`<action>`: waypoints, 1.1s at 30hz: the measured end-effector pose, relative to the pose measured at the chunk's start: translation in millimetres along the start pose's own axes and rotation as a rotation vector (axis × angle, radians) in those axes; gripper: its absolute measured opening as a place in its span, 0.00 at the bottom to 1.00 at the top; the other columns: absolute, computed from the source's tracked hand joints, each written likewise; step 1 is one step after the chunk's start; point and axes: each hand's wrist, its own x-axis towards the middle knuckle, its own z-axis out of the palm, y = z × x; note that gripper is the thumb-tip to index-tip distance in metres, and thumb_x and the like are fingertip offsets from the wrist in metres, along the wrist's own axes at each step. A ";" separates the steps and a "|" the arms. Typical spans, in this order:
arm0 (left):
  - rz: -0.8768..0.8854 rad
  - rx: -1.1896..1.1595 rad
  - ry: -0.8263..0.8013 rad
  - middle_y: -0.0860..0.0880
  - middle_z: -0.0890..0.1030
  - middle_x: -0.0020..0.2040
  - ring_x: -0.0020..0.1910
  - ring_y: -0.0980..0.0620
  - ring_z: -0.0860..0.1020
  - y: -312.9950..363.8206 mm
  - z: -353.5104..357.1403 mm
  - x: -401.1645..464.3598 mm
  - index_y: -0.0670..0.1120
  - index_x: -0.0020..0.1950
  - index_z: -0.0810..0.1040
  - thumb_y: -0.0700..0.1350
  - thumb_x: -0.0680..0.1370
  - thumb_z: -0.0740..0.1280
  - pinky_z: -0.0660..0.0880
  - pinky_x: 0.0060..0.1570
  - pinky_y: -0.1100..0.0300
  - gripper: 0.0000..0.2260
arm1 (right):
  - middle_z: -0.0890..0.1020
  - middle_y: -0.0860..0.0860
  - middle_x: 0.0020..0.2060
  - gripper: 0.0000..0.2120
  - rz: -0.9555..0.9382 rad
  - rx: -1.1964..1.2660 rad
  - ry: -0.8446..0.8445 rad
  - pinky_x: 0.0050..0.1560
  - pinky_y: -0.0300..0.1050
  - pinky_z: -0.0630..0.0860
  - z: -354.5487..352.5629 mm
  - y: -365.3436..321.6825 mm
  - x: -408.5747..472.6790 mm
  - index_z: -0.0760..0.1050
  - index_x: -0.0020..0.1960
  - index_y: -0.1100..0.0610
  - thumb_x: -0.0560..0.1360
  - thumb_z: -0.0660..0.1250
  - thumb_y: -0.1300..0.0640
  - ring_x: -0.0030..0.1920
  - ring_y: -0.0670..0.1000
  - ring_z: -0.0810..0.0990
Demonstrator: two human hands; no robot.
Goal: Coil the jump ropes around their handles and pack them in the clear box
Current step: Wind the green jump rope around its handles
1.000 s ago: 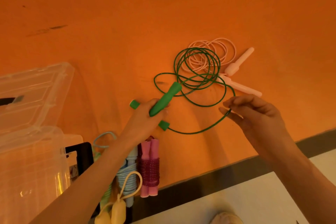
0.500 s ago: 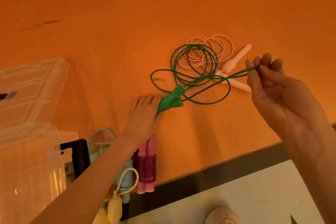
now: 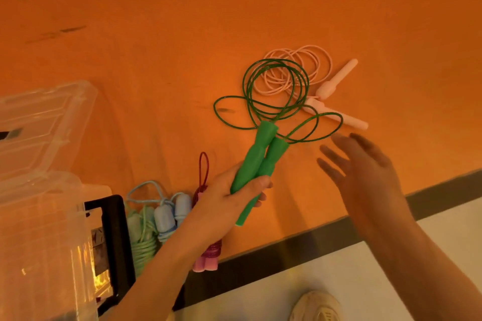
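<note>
The left hand (image 3: 229,198) has its grip clamped around both green handles (image 3: 257,161), held side by side and tilted up to the right. From their tops the green rope (image 3: 273,91) runs out in loose loops on the orange surface (image 3: 156,34), overlapping the pink rope (image 3: 300,70) and its handles (image 3: 336,81). The right hand (image 3: 365,172), blurred, hovers beside the loops with fingers spread apart, holding nothing. The clear box (image 3: 39,229) stands at the left, with coiled ropes (image 3: 156,219) beside it.
</note>
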 end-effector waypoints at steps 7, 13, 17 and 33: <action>-0.318 -0.268 -0.320 0.48 0.84 0.48 0.46 0.56 0.80 -14.5 6.8 -27.8 0.42 0.59 0.78 0.39 0.73 0.68 0.77 0.50 0.63 0.14 | 0.85 0.54 0.47 0.17 0.347 0.135 -0.421 0.55 0.47 0.77 12.6 3.7 -9.0 0.71 0.56 0.60 0.77 0.60 0.47 0.50 0.52 0.83; -0.445 -0.375 -0.591 0.46 0.81 0.44 0.45 0.48 0.81 -8.6 11.4 -41.2 0.42 0.61 0.77 0.60 0.73 0.69 0.77 0.52 0.51 0.25 | 0.67 0.48 0.24 0.08 0.318 0.162 -0.404 0.35 0.40 0.74 12.7 9.0 -25.3 0.73 0.48 0.59 0.80 0.56 0.61 0.27 0.48 0.70; -0.449 -0.329 -0.482 0.51 0.69 0.32 0.26 0.57 0.67 -9.5 26.4 -49.3 0.44 0.52 0.74 0.56 0.76 0.64 0.68 0.29 0.66 0.16 | 0.71 0.49 0.25 0.04 0.379 0.220 -0.421 0.31 0.37 0.77 5.4 -0.9 -26.2 0.74 0.45 0.60 0.75 0.61 0.65 0.26 0.47 0.73; -0.269 -0.314 -0.125 0.48 0.72 0.33 0.29 0.53 0.70 37.4 14.9 -123.9 0.43 0.51 0.81 0.39 0.70 0.73 0.72 0.30 0.61 0.11 | 0.67 0.44 0.19 0.29 0.009 -0.541 -0.514 0.29 0.44 0.68 -48.3 -113.9 -12.4 0.80 0.32 0.56 0.83 0.49 0.56 0.17 0.44 0.65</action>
